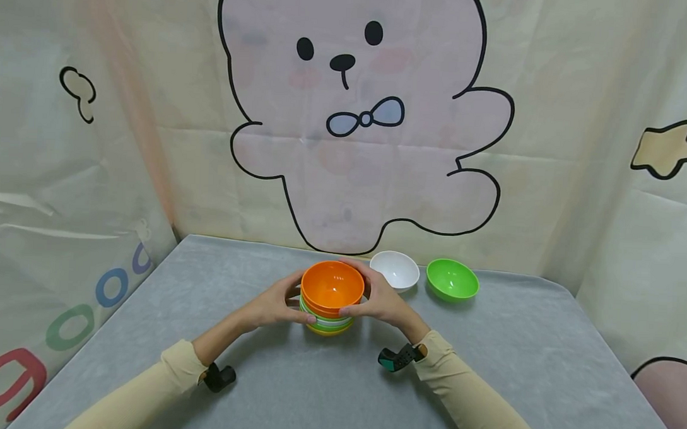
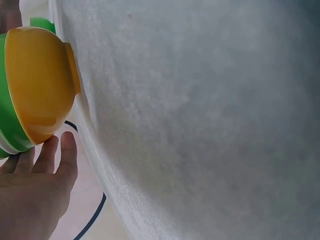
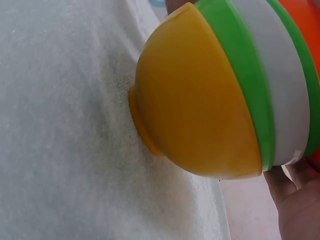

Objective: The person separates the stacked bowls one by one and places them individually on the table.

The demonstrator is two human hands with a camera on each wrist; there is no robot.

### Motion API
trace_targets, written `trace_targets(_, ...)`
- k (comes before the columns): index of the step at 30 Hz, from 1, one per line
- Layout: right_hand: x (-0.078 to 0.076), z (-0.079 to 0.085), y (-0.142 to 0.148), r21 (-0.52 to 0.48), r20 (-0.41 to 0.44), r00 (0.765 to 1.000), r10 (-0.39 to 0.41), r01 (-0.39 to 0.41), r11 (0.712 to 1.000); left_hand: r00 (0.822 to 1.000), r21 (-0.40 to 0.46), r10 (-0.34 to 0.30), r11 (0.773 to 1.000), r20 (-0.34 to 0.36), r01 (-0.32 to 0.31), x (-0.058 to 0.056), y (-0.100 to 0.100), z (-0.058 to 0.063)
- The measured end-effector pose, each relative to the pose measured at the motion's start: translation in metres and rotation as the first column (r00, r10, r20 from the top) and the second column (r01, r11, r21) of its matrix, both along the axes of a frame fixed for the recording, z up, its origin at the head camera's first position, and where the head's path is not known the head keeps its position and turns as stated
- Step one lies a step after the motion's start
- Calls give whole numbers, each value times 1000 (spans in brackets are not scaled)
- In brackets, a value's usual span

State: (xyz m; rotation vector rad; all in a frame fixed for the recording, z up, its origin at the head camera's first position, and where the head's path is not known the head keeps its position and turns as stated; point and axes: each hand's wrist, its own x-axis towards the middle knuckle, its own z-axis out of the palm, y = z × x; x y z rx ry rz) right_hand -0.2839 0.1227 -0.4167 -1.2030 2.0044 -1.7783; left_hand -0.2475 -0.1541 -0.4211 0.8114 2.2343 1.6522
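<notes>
A stack of nested bowls stands mid-table, topped by an orange bowl (image 1: 332, 285). Below it come green and white bowls in layers, with a yellow bowl (image 3: 195, 110) lowest, its foot at the tablecloth. My left hand (image 1: 276, 305) grips the stack's left side, thumb in front at the green and white layers and fingers behind. From the right, my right hand (image 1: 387, 300) holds the stack, its thumb lower front on the orange part and its fingers round the far side. In the right wrist view, fingertips meet the white bowl (image 3: 280, 85) and the layers next to it.
Behind and to the right of the stack, a white bowl (image 1: 395, 270) and a green bowl (image 1: 452, 280) stand upright, side by side. A grey cloth (image 1: 314, 390) covers the table. A printed curtain (image 1: 345, 176) hangs along the far edge.
</notes>
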Motion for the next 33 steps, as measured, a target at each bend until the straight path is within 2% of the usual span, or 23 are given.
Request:
trace_targets(9, -1, 5, 2, -17, -18, 1000, -16, 15, 1000, 1000, -3, -7, 1000, 2, 7, 1, 0, 1)
trace_targets(16, -2, 18, 7, -65, -20, 1000, -21, 20, 998, 1000, -8, -22, 1000, -1, 22, 0, -1, 0)
trace_targets(33, -2, 44, 34, -119, -33, 993, -110, 105, 987, 999, -4, -41, 999, -26, 41, 1, -2, 2)
